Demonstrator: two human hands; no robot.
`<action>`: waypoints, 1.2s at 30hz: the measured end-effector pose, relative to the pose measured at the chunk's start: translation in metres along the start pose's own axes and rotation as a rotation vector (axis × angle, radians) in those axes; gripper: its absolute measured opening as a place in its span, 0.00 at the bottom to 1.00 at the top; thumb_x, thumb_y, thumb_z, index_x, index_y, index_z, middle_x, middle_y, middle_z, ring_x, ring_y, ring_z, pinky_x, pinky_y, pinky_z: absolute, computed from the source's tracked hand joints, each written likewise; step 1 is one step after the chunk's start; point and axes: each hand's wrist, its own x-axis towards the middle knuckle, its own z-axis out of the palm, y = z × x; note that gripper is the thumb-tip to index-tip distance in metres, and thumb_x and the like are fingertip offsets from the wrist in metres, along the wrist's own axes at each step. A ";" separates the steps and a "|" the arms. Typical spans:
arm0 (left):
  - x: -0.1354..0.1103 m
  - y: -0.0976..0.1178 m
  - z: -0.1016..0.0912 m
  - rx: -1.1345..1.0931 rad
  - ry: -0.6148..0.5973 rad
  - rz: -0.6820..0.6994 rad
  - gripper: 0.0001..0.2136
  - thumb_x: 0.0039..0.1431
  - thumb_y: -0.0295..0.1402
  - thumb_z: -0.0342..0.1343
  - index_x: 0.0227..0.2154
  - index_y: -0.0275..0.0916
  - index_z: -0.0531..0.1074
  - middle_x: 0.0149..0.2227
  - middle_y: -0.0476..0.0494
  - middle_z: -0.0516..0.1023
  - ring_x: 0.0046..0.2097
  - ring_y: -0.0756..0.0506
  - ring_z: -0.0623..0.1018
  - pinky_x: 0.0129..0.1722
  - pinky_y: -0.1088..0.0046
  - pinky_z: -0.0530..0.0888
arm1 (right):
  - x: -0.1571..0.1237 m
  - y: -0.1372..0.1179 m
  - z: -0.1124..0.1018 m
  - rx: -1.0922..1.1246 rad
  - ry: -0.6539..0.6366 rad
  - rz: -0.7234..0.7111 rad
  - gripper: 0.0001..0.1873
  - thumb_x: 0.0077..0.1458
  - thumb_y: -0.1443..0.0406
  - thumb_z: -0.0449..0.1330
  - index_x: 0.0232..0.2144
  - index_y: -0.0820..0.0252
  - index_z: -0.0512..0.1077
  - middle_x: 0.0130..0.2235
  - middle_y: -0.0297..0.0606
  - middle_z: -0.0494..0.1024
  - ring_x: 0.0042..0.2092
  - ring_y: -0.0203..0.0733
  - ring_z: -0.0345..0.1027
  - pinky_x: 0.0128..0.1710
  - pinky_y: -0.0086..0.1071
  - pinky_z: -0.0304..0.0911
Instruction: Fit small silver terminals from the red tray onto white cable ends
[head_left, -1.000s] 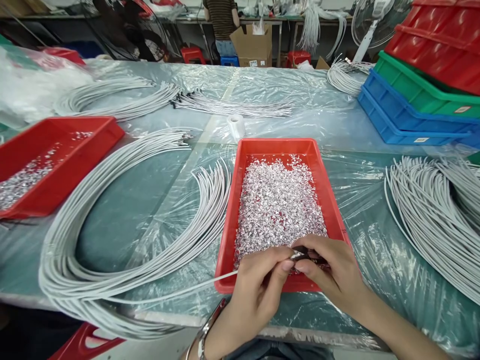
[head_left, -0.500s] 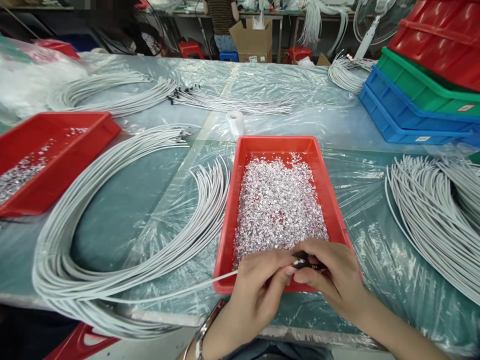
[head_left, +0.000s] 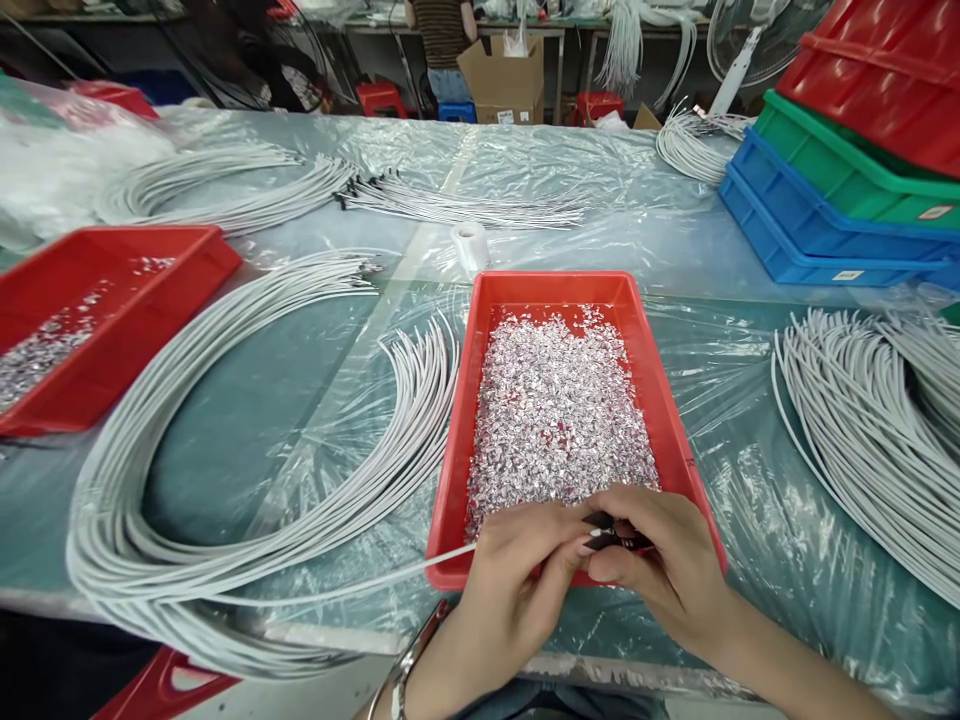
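Left hand [head_left: 517, 570] and right hand [head_left: 660, 560] meet over the red tray's [head_left: 454, 470] near rim, fingers pinching a white cable's [head_left: 360, 585] dark end, apparently fitting a small metal terminal; open tabletop [head_left: 247, 440] left.

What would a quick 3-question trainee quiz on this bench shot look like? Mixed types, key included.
1. True or false: both hands meet over the near end of the red tray.
2. What fills that tray? A) silver metal bits B) screws C) tape rolls
3. Fill in: the white cable in the left hand leads off to the person's ____.

Key: 1 true; 2 A; 3 left.
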 end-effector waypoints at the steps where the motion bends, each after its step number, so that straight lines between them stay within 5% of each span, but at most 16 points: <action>1: 0.000 0.000 0.000 -0.001 -0.003 0.000 0.07 0.62 0.26 0.47 0.33 0.39 0.70 0.27 0.46 0.77 0.31 0.47 0.77 0.32 0.73 0.71 | 0.000 0.000 0.000 0.008 -0.004 0.003 0.21 0.60 0.48 0.50 0.30 0.59 0.68 0.23 0.31 0.67 0.22 0.34 0.58 0.22 0.28 0.53; 9: 0.000 0.001 -0.003 -0.013 -0.030 0.035 0.11 0.62 0.24 0.46 0.41 0.42 0.71 0.25 0.49 0.76 0.30 0.48 0.77 0.33 0.73 0.71 | 0.003 -0.003 -0.002 0.005 0.001 -0.006 0.22 0.59 0.47 0.49 0.30 0.58 0.67 0.22 0.30 0.64 0.21 0.33 0.56 0.21 0.28 0.53; 24: -0.006 -0.002 -0.001 -0.046 0.137 0.053 0.06 0.62 0.26 0.49 0.36 0.40 0.70 0.28 0.48 0.77 0.30 0.49 0.75 0.34 0.74 0.71 | 0.001 0.000 -0.003 0.030 0.004 0.043 0.19 0.60 0.50 0.51 0.32 0.59 0.69 0.24 0.31 0.70 0.24 0.34 0.63 0.23 0.27 0.56; 29: -0.005 0.000 0.001 -0.067 0.137 -0.041 0.05 0.62 0.26 0.50 0.35 0.39 0.71 0.25 0.50 0.74 0.26 0.51 0.74 0.30 0.75 0.70 | 0.001 0.001 -0.007 0.040 0.084 0.001 0.17 0.57 0.49 0.56 0.35 0.56 0.69 0.25 0.29 0.72 0.23 0.33 0.64 0.22 0.26 0.59; 32: -0.004 0.001 0.000 -0.012 0.090 -0.049 0.06 0.61 0.26 0.50 0.36 0.40 0.71 0.28 0.48 0.78 0.30 0.50 0.77 0.31 0.74 0.70 | 0.000 -0.002 -0.012 -0.012 0.121 -0.071 0.14 0.54 0.57 0.63 0.41 0.52 0.68 0.26 0.27 0.74 0.23 0.31 0.65 0.23 0.24 0.61; 36: -0.002 0.002 -0.001 -0.007 0.045 -0.036 0.06 0.61 0.26 0.50 0.33 0.40 0.71 0.23 0.51 0.74 0.26 0.50 0.75 0.27 0.74 0.68 | -0.001 -0.004 -0.022 -0.083 -0.015 -0.142 0.18 0.56 0.69 0.61 0.48 0.50 0.67 0.32 0.29 0.78 0.26 0.32 0.68 0.28 0.26 0.65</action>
